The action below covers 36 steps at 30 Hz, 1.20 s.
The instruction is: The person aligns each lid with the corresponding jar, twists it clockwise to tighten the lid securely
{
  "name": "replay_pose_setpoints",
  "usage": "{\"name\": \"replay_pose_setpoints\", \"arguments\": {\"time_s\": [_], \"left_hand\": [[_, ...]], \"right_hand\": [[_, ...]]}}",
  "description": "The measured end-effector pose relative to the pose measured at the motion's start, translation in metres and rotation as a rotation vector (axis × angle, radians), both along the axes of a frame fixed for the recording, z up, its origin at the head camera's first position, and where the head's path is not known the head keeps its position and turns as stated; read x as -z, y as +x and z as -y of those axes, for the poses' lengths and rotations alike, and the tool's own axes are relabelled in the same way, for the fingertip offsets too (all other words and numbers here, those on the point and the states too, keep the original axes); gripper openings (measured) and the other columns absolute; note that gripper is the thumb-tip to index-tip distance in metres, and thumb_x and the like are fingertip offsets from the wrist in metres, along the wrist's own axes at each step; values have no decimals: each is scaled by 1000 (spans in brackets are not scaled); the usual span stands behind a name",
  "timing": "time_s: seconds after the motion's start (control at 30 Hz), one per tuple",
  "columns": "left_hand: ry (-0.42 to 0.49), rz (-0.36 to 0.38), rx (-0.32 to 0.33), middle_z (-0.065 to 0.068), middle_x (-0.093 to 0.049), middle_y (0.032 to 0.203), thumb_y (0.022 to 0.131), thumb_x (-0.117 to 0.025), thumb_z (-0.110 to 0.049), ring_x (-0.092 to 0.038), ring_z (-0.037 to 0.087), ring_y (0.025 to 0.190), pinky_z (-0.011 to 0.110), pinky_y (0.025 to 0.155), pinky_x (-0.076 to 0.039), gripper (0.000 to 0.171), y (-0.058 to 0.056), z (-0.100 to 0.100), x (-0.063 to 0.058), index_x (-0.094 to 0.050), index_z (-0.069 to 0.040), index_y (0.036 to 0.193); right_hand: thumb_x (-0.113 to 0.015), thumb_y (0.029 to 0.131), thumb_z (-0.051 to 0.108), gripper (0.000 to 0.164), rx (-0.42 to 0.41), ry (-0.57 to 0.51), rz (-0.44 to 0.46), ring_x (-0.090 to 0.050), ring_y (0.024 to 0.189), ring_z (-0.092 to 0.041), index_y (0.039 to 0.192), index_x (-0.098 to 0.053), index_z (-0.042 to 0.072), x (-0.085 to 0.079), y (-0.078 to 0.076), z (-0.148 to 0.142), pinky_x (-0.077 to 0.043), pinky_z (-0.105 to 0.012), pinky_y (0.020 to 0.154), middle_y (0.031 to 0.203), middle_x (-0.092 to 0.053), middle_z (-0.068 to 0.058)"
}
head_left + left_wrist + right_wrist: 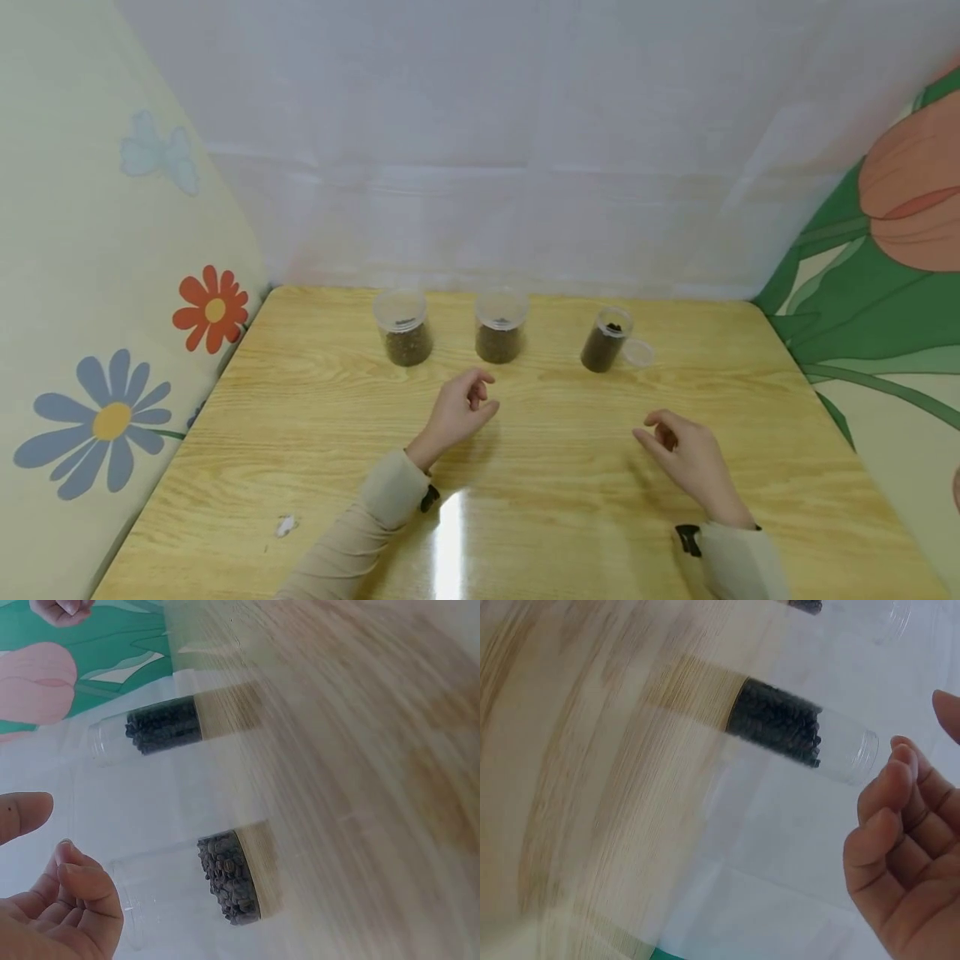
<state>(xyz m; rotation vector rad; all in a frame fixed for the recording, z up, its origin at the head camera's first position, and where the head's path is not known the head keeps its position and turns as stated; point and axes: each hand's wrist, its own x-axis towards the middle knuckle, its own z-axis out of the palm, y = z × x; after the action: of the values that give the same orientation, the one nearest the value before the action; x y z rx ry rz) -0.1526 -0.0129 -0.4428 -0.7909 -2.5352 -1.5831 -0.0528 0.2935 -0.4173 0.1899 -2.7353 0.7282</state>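
Three clear jars stand in a row near the back of the table. The left jar [408, 343] and the middle jar [498, 340] are wide and partly filled with dark brown beans [227, 877]. A narrower jar [600, 350] on the right holds black, bean-like pieces [775, 722] and has no lid on. A clear round lid [639, 353] lies beside it. My left hand [459, 406] hovers in front of the middle jar, fingers loosely curled and nothing between them. In front and to the right of the narrow jar, my right hand [688, 454] is likewise loosely bent around nothing.
The wooden table [555, 500] meets a white cloth backdrop [480, 167] behind the jars. Painted panels with flowers rise at both sides. A small white scrap [286, 526] lies at the front left of the table, left of my left sleeve.
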Motion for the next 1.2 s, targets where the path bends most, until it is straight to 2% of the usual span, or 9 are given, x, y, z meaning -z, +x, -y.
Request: {"name": "replay_pose_setpoints", "arguments": {"time_s": [0.13, 0.37, 0.57, 0.83, 1.2], "left_hand": [[-2, 12, 24, 1, -49, 71, 75, -65, 0, -42, 5, 55, 20, 49, -38, 26, 0, -2, 1, -58, 2, 100], [-23, 47, 80, 2, -51, 74, 78, -64, -1, -42, 6, 55, 21, 50, -39, 27, 0, -11, 1, -57, 4, 103], [-49, 82, 126, 5, -53, 78, 79, -65, -3, -43, 6, 56, 20, 51, -40, 31, -5, -24, 2, -56, 6, 107], [-73, 107, 173, 4, -55, 79, 78, -66, -5, -45, 6, 57, 19, 52, -41, 34, -19, -51, -1, -56, 4, 109], [-94, 297, 198, 1, -54, 83, 81, -66, -12, -50, 9, 59, 20, 51, -43, 43, -46, -91, -4, -51, 1, 119]], "right_hand": [[-70, 79, 11, 16, 16, 8, -20, -39, 51, 0, 87, -62, 0, 0, 1, -5, -35, -21, 45, 60, -47, 8], [-68, 82, 15, 18, 48, 15, 39, -38, 50, -2, 89, -62, -1, 1, 3, -10, -34, -22, 44, 60, -47, 6], [-68, 82, 14, 17, 48, 13, 36, -39, 50, -2, 88, -62, -1, 1, 3, -11, -35, -22, 45, 60, -47, 6], [-68, 81, 13, 16, 51, 12, 31, -39, 50, -2, 88, -62, -1, 2, 4, -11, -35, -22, 45, 60, -46, 7], [-68, 82, 13, 16, 47, 14, 26, -39, 50, -1, 88, -63, -1, 2, 4, -12, -35, -22, 44, 60, -47, 7]]}}
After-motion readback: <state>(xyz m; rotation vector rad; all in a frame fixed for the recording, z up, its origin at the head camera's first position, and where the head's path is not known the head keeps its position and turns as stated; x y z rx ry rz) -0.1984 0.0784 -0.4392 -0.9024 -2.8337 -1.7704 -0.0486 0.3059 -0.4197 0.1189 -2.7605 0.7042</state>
